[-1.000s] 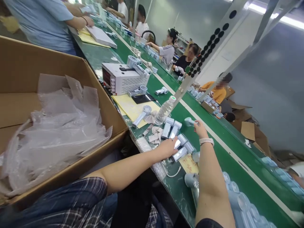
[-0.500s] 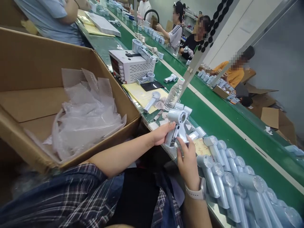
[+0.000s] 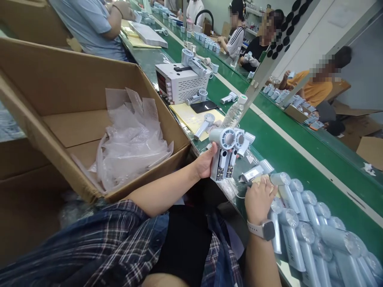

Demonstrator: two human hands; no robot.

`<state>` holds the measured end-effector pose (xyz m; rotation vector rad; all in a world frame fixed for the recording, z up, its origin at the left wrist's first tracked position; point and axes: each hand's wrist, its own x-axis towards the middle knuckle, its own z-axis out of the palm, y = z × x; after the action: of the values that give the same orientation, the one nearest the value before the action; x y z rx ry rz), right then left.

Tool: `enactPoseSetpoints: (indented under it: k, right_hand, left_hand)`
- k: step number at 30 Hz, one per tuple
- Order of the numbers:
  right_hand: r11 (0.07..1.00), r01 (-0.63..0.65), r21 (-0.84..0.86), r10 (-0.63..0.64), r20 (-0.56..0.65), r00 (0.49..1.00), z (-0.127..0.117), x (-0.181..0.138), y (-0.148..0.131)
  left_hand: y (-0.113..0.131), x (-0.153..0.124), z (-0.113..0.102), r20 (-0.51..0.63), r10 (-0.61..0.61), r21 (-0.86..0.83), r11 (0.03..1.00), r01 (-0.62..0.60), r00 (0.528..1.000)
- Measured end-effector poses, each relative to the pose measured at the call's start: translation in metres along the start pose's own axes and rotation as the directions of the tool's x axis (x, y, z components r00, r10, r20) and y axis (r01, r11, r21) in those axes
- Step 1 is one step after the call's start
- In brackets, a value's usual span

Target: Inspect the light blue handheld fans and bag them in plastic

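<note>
My left hand (image 3: 206, 161) is closed around two light-blue handheld fans (image 3: 225, 139), held upright side by side over the table edge. Their handles are uncovered at the front, and circuit boards and parts show inside. My right hand (image 3: 259, 197), wearing a watch, reaches over the table with fingers stretched out and somewhat apart. It lies over a yellowish card, beside a row of stacked light-blue handheld fans (image 3: 291, 217); the fingertips are partly hidden. Another light-blue fan part (image 3: 253, 173) lies just beyond it on the table.
A large cardboard box (image 3: 68, 129) with clear bubble-wrap bags (image 3: 131, 147) stands at left. On the green table are a white power supply (image 3: 182, 83), a phone (image 3: 204, 106) and a water bottle (image 3: 235, 111). Several co-workers sit along the line; a metal post rises at right.
My right hand has left the fans at my left hand and moved right to the stack. My left hand now holds both fans upright, fronts facing me. The view has shifted slightly.
</note>
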<state>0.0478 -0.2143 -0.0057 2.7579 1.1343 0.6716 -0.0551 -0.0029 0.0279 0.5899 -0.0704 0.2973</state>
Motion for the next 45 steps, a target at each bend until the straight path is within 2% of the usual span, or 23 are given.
enactPoseSetpoints:
  k: [4, 7, 8, 9, 10, 11, 13, 14, 15, 18, 21, 28, 36, 38, 41, 43, 45]
  right_hand:
    - [0.998, 0.009, 0.063, -0.007, -0.032, 0.999, 0.001, -0.008, 0.007]
    - [0.959, -0.033, 0.282, 0.049, -0.053, 0.997, -0.010, -0.011, 0.003]
    - [0.909, -0.063, 0.411, 0.085, -0.035, 0.996, -0.017, -0.012, -0.002]
    - [0.821, -0.097, 0.563, 0.104, 0.020, 0.994, -0.025, -0.013, -0.007]
    - [0.687, -0.136, 0.714, 0.083, 0.108, 0.991, -0.033, -0.014, -0.014]
    - [0.516, -0.182, 0.837, 0.009, 0.208, 0.978, -0.040, -0.015, -0.022]
    - [0.185, -0.291, 0.939, -0.200, 0.326, 0.924, -0.053, -0.016, -0.040]
    - [0.076, -0.327, 0.942, -0.265, 0.336, 0.904, -0.058, -0.014, -0.048]
    - [0.012, -0.337, 0.941, -0.283, 0.327, 0.902, -0.061, -0.012, -0.056]
    - [-0.034, -0.281, 0.959, -0.228, 0.266, 0.937, -0.063, -0.004, -0.070]
    - [-0.086, -0.247, 0.965, -0.259, 0.218, 0.941, -0.061, 0.000, -0.076]
    - [-0.362, -0.272, 0.892, -0.082, 0.260, 0.962, -0.052, -0.016, -0.091]
    - [-0.360, -0.259, 0.896, 0.011, 0.282, 0.959, -0.051, -0.014, -0.100]
    - [-0.288, -0.238, 0.928, 0.008, 0.250, 0.968, -0.053, -0.012, -0.098]
    - [-0.088, -0.148, 0.985, -0.088, 0.140, 0.986, -0.059, -0.008, -0.090]
    - [-0.033, -0.062, 0.998, -0.117, 0.058, 0.991, -0.062, -0.006, -0.084]
    - [-0.021, -0.041, 0.999, -0.066, 0.040, 0.997, -0.062, -0.004, -0.082]
  left_hand:
    - [0.004, 0.001, -0.002, -0.018, 0.089, 0.020, 0.996, -0.088, 0.996]
    - [0.005, 0.001, 0.001, -0.037, 0.127, 0.027, 0.992, -0.126, 0.991]
    - [0.005, 0.002, 0.002, -0.045, 0.136, 0.031, 0.990, -0.135, 0.990]
    - [0.005, 0.002, 0.003, -0.054, 0.145, 0.035, 0.989, -0.143, 0.988]
    - [0.005, 0.002, 0.005, -0.065, 0.154, 0.036, 0.988, -0.152, 0.986]
    - [0.004, 0.002, 0.007, -0.079, 0.166, 0.035, 0.986, -0.163, 0.983]
    - [0.004, 0.003, 0.010, -0.105, 0.193, 0.032, 0.981, -0.190, 0.976]
    - [0.004, 0.003, 0.011, -0.111, 0.200, 0.036, 0.980, -0.197, 0.974]
    - [0.003, 0.002, 0.012, -0.108, 0.201, 0.042, 0.979, -0.198, 0.974]
    - [0.005, 0.000, 0.016, -0.075, 0.188, 0.051, 0.982, -0.184, 0.979]
    - [0.008, -0.003, 0.017, -0.062, 0.201, 0.051, 0.979, -0.198, 0.978]
    - [0.006, -0.003, 0.018, -0.093, 0.264, 0.157, 0.956, -0.248, 0.960]
    - [-0.008, -0.003, 0.014, -0.186, 0.330, 0.243, 0.928, -0.282, 0.926]
    - [-0.008, -0.002, 0.014, -0.186, 0.319, 0.224, 0.935, -0.276, 0.929]
    - [-0.002, -0.002, 0.016, -0.211, 0.255, 0.085, 0.966, -0.242, 0.943]
    - [0.005, -0.002, 0.018, -0.249, 0.208, -0.034, 0.974, -0.223, 0.946]
    - [0.010, -0.004, 0.021, -0.270, 0.192, -0.091, 0.970, -0.224, 0.944]
